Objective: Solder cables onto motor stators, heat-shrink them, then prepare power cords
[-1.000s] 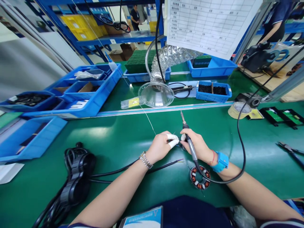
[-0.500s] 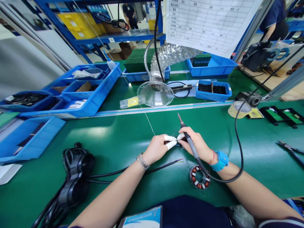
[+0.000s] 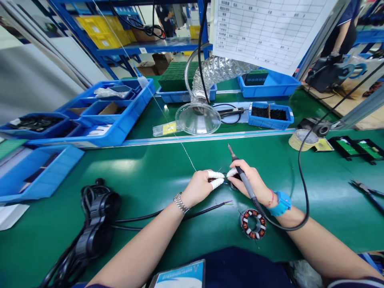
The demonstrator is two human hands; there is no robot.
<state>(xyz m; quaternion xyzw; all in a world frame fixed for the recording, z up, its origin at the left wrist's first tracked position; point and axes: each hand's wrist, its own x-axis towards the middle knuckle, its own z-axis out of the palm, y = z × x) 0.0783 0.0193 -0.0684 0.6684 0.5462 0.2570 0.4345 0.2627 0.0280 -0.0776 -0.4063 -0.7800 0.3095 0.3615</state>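
My left hand (image 3: 201, 185), with white finger covers on its fingertips, pinches a small part that is mostly covered by the fingers; bits of dark and brownish material and thin wires show around it. Facing it, my right hand (image 3: 250, 182) has a soldering iron (image 3: 246, 185) lying across it, tip pointing up and away. The right fingertips, one in a white cover, are close to the left ones. A thin strand of solder wire (image 3: 188, 156) runs down to my left hand. Below my right hand lies a stator (image 3: 253, 224) with copper windings.
A black cable bundle (image 3: 100, 224) lies at left, its stripped cable end (image 3: 225, 203) near my left wrist. A fume extractor funnel (image 3: 198, 119) stands ahead. Blue bins (image 3: 120, 130) line the back left. Pliers (image 3: 367, 192) and a tape roll (image 3: 303, 140) are at right.
My right hand with the soldering iron has shifted slightly right, widening the gap between the two hands' fingertips. My left hand stays nearly still.
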